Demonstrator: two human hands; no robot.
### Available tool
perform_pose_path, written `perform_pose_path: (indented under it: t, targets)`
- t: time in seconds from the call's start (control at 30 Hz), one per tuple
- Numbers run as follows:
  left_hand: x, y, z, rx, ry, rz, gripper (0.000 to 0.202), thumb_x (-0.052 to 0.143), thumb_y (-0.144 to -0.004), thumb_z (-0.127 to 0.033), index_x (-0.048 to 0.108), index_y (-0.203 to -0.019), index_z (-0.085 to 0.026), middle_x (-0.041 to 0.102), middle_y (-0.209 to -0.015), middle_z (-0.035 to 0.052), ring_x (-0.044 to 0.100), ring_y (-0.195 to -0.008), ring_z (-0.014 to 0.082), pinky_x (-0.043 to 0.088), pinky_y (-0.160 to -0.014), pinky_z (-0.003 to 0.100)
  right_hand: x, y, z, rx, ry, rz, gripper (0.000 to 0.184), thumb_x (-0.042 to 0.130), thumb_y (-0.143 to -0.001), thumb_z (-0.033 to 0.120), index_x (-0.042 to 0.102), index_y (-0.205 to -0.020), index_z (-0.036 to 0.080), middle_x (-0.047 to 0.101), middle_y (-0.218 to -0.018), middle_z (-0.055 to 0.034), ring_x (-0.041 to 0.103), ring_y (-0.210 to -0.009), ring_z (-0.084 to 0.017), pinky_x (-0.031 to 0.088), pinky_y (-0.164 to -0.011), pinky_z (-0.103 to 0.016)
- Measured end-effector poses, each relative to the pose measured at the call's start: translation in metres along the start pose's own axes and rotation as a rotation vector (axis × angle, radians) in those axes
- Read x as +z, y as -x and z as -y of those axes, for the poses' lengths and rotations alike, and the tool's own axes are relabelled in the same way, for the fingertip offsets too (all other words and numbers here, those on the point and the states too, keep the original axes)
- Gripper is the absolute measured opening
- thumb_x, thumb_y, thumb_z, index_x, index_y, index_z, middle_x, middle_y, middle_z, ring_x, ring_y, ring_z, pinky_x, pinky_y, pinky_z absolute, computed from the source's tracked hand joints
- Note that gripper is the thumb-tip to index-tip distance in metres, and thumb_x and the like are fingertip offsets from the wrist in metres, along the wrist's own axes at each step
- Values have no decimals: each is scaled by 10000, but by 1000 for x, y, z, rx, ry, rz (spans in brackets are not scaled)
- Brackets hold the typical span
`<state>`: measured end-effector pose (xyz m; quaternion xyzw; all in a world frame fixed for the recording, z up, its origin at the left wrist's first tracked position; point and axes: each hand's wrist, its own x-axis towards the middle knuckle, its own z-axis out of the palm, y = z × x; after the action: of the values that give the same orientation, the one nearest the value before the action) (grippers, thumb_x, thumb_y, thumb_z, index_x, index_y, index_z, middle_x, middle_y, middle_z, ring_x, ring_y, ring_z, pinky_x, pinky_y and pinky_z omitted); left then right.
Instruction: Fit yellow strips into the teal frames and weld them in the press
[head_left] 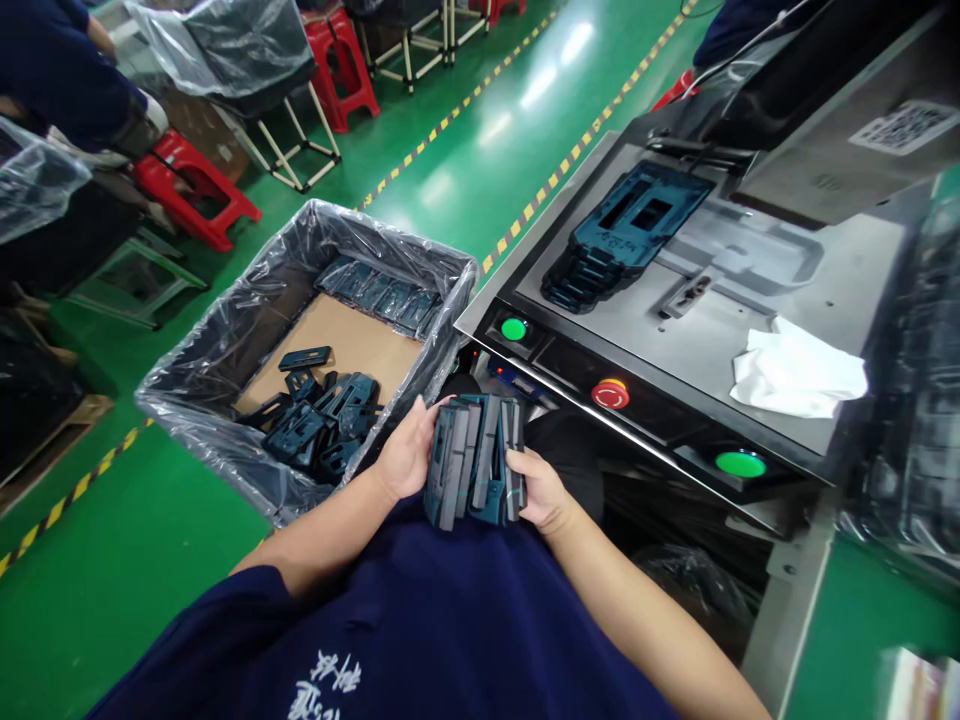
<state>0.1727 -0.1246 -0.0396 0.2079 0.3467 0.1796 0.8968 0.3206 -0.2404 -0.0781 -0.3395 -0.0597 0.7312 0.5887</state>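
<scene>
Close to my body, a stack of dark plastic housings (457, 465) is gripped between both hands, edges facing up. My left hand (407, 450) closes on the stack's left side, while my right hand (541, 488) has its thumb and fingers on the right side. Just to the left stands a plastic-lined bin (217, 440). Inside it, loose dark plastic parts (319, 415) lie heaped on a cardboard sheet (352, 335), and a neat row of similar parts (379, 290) lines the far end.
At right is a metal machine table (847, 290) with green buttons (741, 464), a red emergency stop (610, 394), a white cloth (799, 372) and a stack of dark plastic parts (630, 230). Red stools (191, 185) and a seated person (64, 75) are at upper left.
</scene>
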Motion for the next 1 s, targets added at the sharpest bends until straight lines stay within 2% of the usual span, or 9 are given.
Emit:
perform_pose_path:
  t: [0.07, 0.17, 0.27, 0.37, 0.5, 0.73, 0.87, 1.0]
  targets:
    - [-6, -6, 2, -22, 31, -44, 600, 646, -794, -583, 600, -1282, -238, 667, -1221, 73, 588, -1188, 282, 452, -1040, 432, 9, 2, 4, -4, 7, -73, 476, 872, -602, 371, 624, -964, 186, 712, -828, -48, 699, -754, -244, 600, -698, -384]
    - [-13, -14, 5, 21, 52, -55, 647, 760, -736, -481, 564, -1320, -284, 680, -1196, 38, 623, -1132, 253, 475, -1016, 404, 20, 5, 10, 5, 37, -150, 559, 901, -577, 324, 605, -1036, 209, 707, -880, -25, 691, -739, -213, 593, -688, -354]
    - [-16, -18, 4, 4, 60, 7, 674, 809, -682, -452, 595, -1285, -243, 697, -1168, 62, 641, -1104, 274, 485, -1001, 414, 29, 6, 15, -29, 84, -169, 572, 908, -562, 302, 597, -1035, 217, 702, -984, -34, 690, -851, -236, 584, -788, -393]
    - [-20, -19, 1, -95, 37, 50, 624, 813, -660, -469, 653, -1181, -166, 717, -1113, 112, 647, -1092, 310, 488, -991, 438, 33, 4, 16, -87, 131, -178, 577, 905, -571, 267, 584, -1049, 230, 692, -1041, -27, 677, -934, -236, 561, -870, -397]
    - [-27, -22, 2, -152, -4, 108, 555, 793, -672, -463, 678, -1110, -143, 732, -1062, 133, 652, -1083, 328, 468, -1007, 469, 33, 1, 13, -99, 119, -186, 592, 886, -601, 255, 569, -1102, 247, 695, -1010, -9, 679, -933, -224, 567, -851, -367]
    - [-39, -29, 5, -237, -19, 191, 539, 752, -683, -519, 692, -1048, -127, 734, -1042, 153, 625, -1132, 355, 422, -1043, 512, 30, -3, 14, -44, -18, -211, 438, 841, -642, 293, 602, -997, 196, 721, -926, -57, 699, -855, -278, 593, -777, -431]
    - [-43, -31, 5, -285, -23, 201, 529, 730, -700, -541, 694, -1030, -129, 734, -1048, 149, 618, -1146, 349, 426, -1037, 505, 32, -4, 19, -32, -28, -238, 451, 860, -614, 297, 601, -969, 198, 717, -882, -44, 697, -834, -276, 592, -779, -434]
    - [-44, -30, 4, -282, -2, 230, 548, 771, -651, -544, 702, -994, -123, 744, -994, 145, 628, -1126, 353, 427, -1034, 499, 33, -4, 25, -58, 26, -259, 504, 876, -604, 342, 583, -1000, 233, 703, -876, -15, 685, -884, -281, 580, -818, -448]
